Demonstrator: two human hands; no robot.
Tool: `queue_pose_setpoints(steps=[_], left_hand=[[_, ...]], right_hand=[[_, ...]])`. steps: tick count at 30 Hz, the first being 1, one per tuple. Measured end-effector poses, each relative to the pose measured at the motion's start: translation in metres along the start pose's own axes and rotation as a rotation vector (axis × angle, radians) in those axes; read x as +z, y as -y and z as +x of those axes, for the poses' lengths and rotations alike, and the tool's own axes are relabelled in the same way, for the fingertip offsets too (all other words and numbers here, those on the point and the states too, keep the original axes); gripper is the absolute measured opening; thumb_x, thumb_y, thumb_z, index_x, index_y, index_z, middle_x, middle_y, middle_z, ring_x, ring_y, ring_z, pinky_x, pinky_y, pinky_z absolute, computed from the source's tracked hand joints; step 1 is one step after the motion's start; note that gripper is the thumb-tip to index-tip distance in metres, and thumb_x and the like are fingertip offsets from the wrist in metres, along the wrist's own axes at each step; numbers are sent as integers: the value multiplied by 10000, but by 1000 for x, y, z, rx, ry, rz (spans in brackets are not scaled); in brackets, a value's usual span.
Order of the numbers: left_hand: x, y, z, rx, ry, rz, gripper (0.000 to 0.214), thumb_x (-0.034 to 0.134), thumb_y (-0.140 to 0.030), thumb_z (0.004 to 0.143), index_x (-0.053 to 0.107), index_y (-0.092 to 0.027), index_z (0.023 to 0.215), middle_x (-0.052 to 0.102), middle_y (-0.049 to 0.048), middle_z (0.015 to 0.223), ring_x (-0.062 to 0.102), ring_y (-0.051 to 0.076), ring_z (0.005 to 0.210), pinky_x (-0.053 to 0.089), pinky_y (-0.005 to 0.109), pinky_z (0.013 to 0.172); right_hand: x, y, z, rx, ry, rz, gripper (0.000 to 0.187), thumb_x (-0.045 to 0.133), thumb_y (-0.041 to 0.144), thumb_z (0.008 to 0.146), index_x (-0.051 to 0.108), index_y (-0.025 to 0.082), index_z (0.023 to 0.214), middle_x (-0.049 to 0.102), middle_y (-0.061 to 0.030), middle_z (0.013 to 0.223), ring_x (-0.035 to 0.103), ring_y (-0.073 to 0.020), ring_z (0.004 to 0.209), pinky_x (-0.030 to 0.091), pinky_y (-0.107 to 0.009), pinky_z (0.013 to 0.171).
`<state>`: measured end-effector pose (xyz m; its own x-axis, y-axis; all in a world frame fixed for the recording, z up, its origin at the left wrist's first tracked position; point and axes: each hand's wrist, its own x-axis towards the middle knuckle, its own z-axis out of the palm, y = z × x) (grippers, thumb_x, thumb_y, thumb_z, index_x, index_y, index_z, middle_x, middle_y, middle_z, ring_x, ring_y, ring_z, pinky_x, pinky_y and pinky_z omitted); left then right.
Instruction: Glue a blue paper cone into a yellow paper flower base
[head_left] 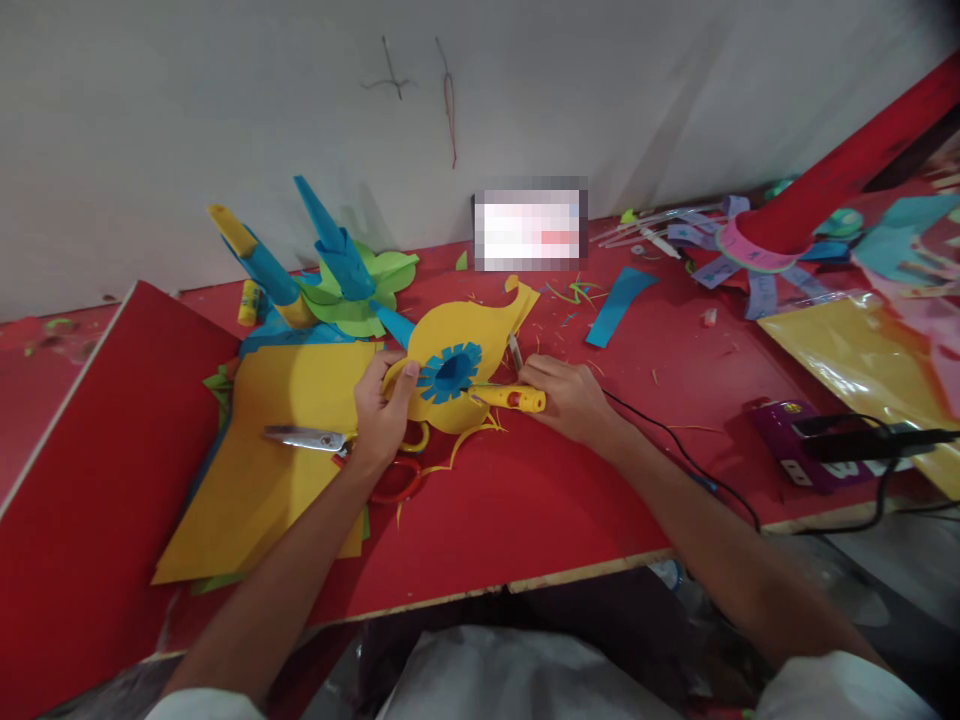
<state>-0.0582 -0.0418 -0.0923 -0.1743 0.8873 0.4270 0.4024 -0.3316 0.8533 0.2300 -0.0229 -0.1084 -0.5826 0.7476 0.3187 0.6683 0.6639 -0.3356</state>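
My left hand (384, 408) is closed on the left edge of a yellow paper cutout (457, 325) with curling tips. Through its middle comes a blue paper tube (450, 375), its end snipped into tabs that are folded outward. My right hand (566, 395) grips a yellow glue gun (517, 399), whose nozzle points left at the blue tabs. A pale stick (515, 352) shows beside that hand. Scissors (307, 437) with red and yellow handles lie under my left wrist, partly over a stack of yellow paper sheets (292, 390).
Finished-looking blue and green paper pieces (349, 285) stand at the back left, near a glue stick (250, 302). A blue strip (619, 305) and paper scraps lie behind my right hand. A black cord (675, 440) runs right toward a purple box (802, 445). A red panel (112, 450) leans left.
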Motion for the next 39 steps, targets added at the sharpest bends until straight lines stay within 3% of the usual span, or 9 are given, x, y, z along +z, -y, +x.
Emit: queue_pose_setpoints(steps=[20, 27, 34, 39], left_hand=[[2, -1, 2, 2, -9, -4, 410, 681, -595, 955, 666, -190, 887, 638, 9, 769, 579, 141, 709, 478, 265, 680], [2, -3, 1, -4, 1, -2, 435, 680, -621, 945, 660, -192, 882, 636, 12, 776, 577, 144, 711, 491, 269, 690], [4, -7, 0, -8, 58, 28, 451, 656, -639, 947, 670, -191, 894, 670, 18, 789, 598, 156, 720, 510, 275, 683], [3, -3, 1, 20, 111, -5, 368, 669, -557, 965, 701, -190, 976, 727, 43, 890, 658, 174, 803, 543, 285, 743]], right_hand=[[2, -1, 0, 7, -20, 18, 164, 589, 324, 1007, 614, 212, 889, 643, -62, 878, 560, -200, 817, 250, -329, 618], [1, 6, -2, -75, -80, 42, 190, 540, 319, 1054, 633, 203, 936, 656, -65, 877, 575, -195, 810, 259, -334, 612], [6, 20, -1, -144, -144, 51, 256, 512, 338, 1091, 670, 201, 943, 647, -55, 829, 557, -182, 762, 296, -327, 623], [4, 23, 0, -100, -84, 61, 277, 502, 361, 1091, 678, 214, 934, 653, -58, 830, 548, -190, 756, 317, -325, 633]])
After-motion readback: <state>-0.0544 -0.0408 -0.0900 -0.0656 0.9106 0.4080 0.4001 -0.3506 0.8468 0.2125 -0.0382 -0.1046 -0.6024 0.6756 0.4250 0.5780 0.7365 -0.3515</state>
